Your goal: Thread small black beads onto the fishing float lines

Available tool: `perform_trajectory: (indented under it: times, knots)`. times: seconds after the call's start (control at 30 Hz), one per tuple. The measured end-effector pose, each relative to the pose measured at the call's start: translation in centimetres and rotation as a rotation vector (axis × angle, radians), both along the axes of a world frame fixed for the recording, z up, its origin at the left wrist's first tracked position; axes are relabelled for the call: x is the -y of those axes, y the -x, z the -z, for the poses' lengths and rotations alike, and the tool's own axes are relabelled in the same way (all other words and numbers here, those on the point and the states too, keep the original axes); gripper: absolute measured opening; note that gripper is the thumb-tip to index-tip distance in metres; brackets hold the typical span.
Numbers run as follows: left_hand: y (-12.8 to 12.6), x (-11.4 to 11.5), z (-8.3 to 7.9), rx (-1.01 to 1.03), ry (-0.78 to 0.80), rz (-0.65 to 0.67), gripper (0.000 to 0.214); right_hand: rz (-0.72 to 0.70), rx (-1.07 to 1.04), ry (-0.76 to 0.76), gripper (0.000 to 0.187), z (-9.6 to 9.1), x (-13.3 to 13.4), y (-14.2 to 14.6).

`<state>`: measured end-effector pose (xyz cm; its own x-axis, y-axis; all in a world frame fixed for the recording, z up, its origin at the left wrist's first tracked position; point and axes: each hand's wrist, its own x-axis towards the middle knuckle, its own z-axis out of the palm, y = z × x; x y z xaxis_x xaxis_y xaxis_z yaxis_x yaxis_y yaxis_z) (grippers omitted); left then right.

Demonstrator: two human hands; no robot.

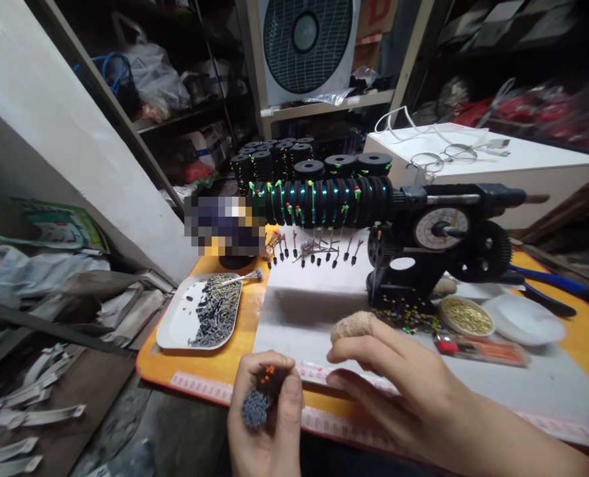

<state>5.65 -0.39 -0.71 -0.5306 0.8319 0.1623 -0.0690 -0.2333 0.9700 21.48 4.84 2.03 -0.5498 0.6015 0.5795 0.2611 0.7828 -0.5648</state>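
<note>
My left hand (pixel 264 424) is cupped round a bundle of small grey rods (pixel 255 409), with a few orange bits (pixel 269 373) beside them in the palm. My right hand (pixel 403 377) hangs over the table's front edge with nothing visible in it, fingers stretched and slightly bent; a tan wrap (pixel 352 326) covers one fingertip. Beyond both hands stands a black winding machine (pixel 413 232) with a round dial (pixel 442 227). Its shaft carries a row of black spools (pixel 328 202) wound with line. Green and red beads sit on them, and thin lines with small black pieces (pixel 319 260) dangle below.
A white tray (pixel 175 324) of grey and yellow pieces stands at left. At right are a bowl of gold bits (pixel 466 315), a white dish (pixel 523 319), a red-and-orange packet (pixel 483 349) and blue-handled pliers (pixel 547 278). Behind are stacked spools (pixel 274 159), a white box (pixel 497 172) and a fan (pixel 307 40).
</note>
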Motion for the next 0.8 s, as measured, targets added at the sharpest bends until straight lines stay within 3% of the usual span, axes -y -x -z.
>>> perform_trajectory:
  times: [0.1, 0.23, 0.43, 0.6, 0.8]
  knots:
    - [0.2, 0.1, 0.1, -0.04, 0.092, 0.03, 0.022, 0.034, 0.009, -0.067, 0.007, -0.3, -0.2, 0.2]
    - [0.5, 0.0, 0.2, -0.074, 0.129, 0.17, 0.025, 0.049, 0.025, -0.121, 0.021, -0.5, -0.5, 0.2]
    - [0.9, -0.5, -0.4, 0.09, 0.12, 0.302, 0.027, 0.033, 0.041, -0.137, 0.017, -0.1, -0.2, -0.2]
    - [0.8, -0.5, -1.4, 0.13, 0.164, 0.299, 0.02, -0.008, 0.0, -0.107, 0.02, 0.4, 0.3, -0.2]
    - [0.6, -0.5, -1.7, 0.013, 0.192, 0.273, 0.017, -0.029, -0.034, -0.051, 0.016, 0.6, 0.2, 0.1]
